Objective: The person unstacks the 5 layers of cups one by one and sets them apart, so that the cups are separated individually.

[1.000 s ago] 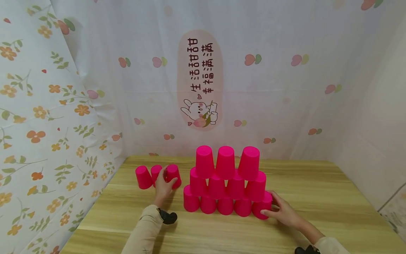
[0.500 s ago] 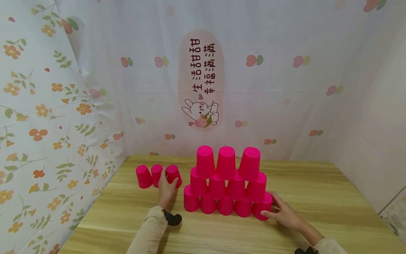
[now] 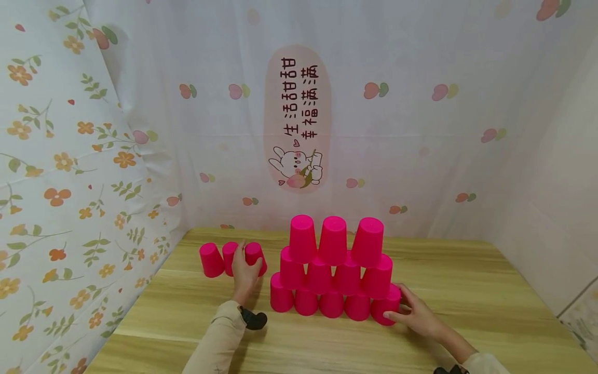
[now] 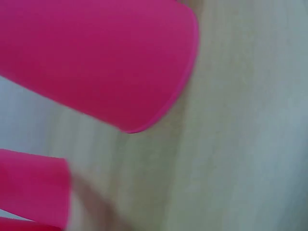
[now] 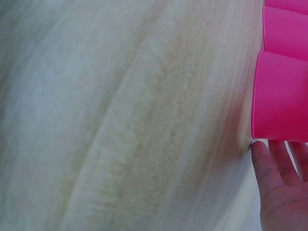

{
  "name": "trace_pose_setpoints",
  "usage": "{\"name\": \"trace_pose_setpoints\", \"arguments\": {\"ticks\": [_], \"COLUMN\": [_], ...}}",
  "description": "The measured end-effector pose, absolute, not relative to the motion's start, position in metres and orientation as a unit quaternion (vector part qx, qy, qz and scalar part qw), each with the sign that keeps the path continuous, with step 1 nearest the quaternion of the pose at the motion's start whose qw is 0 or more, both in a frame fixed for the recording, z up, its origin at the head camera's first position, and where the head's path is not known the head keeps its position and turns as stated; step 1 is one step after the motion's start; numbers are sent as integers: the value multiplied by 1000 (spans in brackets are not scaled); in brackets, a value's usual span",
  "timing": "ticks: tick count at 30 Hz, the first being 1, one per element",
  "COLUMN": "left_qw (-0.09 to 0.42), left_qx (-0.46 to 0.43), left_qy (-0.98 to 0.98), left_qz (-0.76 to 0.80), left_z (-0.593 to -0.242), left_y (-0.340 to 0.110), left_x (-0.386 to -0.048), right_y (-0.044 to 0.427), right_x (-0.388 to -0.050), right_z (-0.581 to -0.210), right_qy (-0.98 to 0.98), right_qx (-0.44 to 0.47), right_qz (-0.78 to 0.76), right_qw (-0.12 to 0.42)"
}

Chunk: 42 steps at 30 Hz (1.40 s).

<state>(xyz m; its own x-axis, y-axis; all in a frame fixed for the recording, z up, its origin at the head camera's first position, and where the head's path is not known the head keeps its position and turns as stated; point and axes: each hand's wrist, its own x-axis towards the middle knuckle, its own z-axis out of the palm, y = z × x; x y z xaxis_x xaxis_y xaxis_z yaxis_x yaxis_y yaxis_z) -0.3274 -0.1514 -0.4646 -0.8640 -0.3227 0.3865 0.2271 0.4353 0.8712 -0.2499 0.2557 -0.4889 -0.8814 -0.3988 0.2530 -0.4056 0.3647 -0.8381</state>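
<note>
Beside the stack, my left hand (image 3: 245, 272) is around the rightmost of three upside-down pink cups (image 3: 253, 251), thumb on its right and fingers on its left. That hand is not clearly visible in the left wrist view, where a pink cup (image 4: 106, 57) fills the upper left. My right hand (image 3: 418, 314) holds the right end cup (image 3: 389, 301) of the bottom row, thumb at the front, fingers behind. In the right wrist view, fingertips of the right hand (image 5: 284, 187) meet that cup's side (image 5: 281, 96). Three pink cups (image 3: 333, 239) form the stack's top row.
The stack has three rows of upside-down pink cups, with middle-row cups (image 3: 319, 276) under the top ones. Two more loose cups (image 3: 212, 261) stand left of my left hand. The wooden table (image 3: 299, 343) meets a patterned curtain (image 3: 402, 156) behind.
My left wrist and forearm have shifted slightly right, with the hand still at the same loose cup. My right hand and the stack show no clear movement.
</note>
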Motion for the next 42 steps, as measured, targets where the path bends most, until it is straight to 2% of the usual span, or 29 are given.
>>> {"name": "trace_pose_setpoints", "arguments": {"ticks": [3, 6, 13, 18, 22, 26, 32, 38, 42], "left_qw": [287, 292, 229, 194, 147, 104, 79, 29, 35], "left_qx": [-1, -50, -188, -249, -266, -266, -238, -219, -221], "left_qy": [-805, -797, -753, -739, -735, -747, -772, -767, -770], "left_qz": [-519, -525, -588, -595, -606, -600, -584, -602, -597], "left_z": [-445, -415, -323, -294, -293, -311, -338, -334, -344], "left_y": [-152, -150, -124, -109, -100, -95, -92, -89, -91], "left_x": [-326, -323, -287, -273, -267, -273, -277, -267, -275], "right_y": [255, 254, 255, 255, 256, 257, 257, 255, 254], "right_x": [-250, -249, -249, -251, -250, -250, -250, -249, -248], "right_z": [-488, -486, -486, -486, -487, -488, -489, -488, -487], "right_qy": [-828, -832, -833, -835, -831, -822, -821, -822, -818], "right_qx": [242, 237, 239, 238, 243, 256, 257, 256, 265], "right_qz": [505, 501, 499, 496, 501, 509, 510, 508, 510], "right_qw": [6, 6, 2, 2, 1, 4, 5, 13, 17]}}
